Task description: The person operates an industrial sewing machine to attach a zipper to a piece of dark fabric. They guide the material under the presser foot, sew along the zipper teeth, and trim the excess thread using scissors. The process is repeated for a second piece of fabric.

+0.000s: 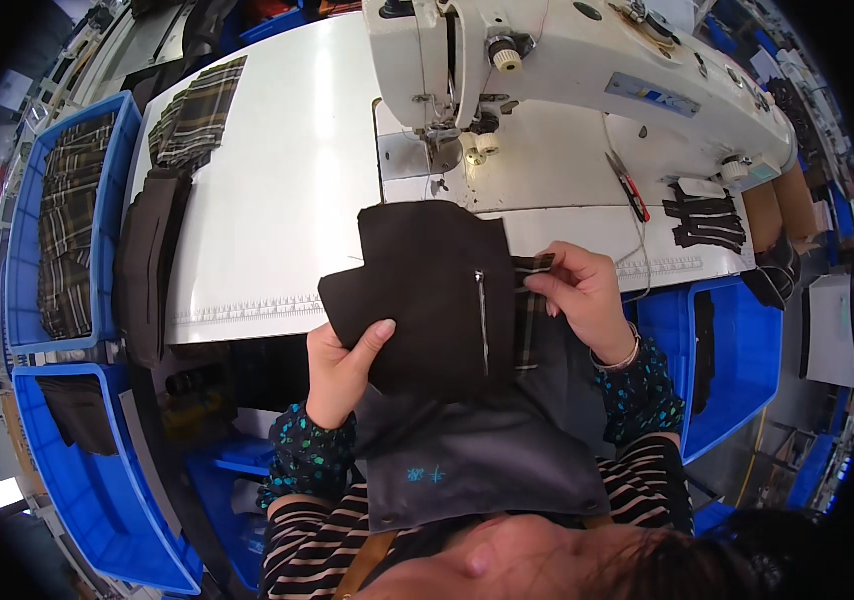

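A black fabric piece (417, 300) with a zipper (483, 325) set in it hangs over the table's front edge. My left hand (342, 370) grips its lower left side, thumb on top. At its right edge a plaid fabric piece (529, 325) shows from underneath. My right hand (582, 295) pinches the upper corner of that plaid piece between thumb and fingers. The black fabric's top lies on the table just in front of the sewing machine's needle area (439, 150), apart from the presser foot.
The white sewing machine (587, 60) spans the back right. Red-handled snips (629, 188) and small dark strips (704, 218) lie on the table (277, 180). Plaid pieces (197, 115) and a dark fabric stack (152, 265) lie at left. Blue bins (115, 220) stand on both sides.
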A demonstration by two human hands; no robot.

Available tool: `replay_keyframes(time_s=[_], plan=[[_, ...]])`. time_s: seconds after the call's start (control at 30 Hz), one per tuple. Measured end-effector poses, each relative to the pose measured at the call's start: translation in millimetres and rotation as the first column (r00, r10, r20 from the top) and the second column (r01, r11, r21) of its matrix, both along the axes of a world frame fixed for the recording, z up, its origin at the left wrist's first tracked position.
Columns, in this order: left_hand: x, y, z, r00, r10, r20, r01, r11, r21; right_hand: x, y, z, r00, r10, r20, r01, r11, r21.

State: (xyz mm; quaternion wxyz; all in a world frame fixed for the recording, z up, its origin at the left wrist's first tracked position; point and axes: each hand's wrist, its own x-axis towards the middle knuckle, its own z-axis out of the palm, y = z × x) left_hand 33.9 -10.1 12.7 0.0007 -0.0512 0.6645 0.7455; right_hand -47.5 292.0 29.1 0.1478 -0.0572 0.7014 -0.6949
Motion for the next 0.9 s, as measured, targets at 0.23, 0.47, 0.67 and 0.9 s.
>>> replay_keyframes(time_s=[0.23, 0.47, 0.67, 0.9], plan=[[-66, -6, 23, 0.997, 0.061, -0.045, -0.076, 0.743, -0.665, -69, -26, -1, 0.662, 0.291, -0.690, 0.362, 0.683, 0.635], [-98, -9, 22, 0.825, -0.432, -0.363, -0.282, 0.242, -0.928, -88, -27, -23, 0.331, 0.701, -0.631, 0.155, 0.620, 0.770], [-126, 16, 9, 0.748, -0.638, -0.181, -0.128, 0.129, -0.983, -110, -34, -15, 0.344, 0.759, -0.554, 0.135, 0.543, 0.828], [-148, 9, 9, 0.677, -0.689, -0.259, -0.218, 0.148, -0.965, -110, -35, -18, 0.344, 0.711, -0.614, 0.213, 0.578, 0.788]])
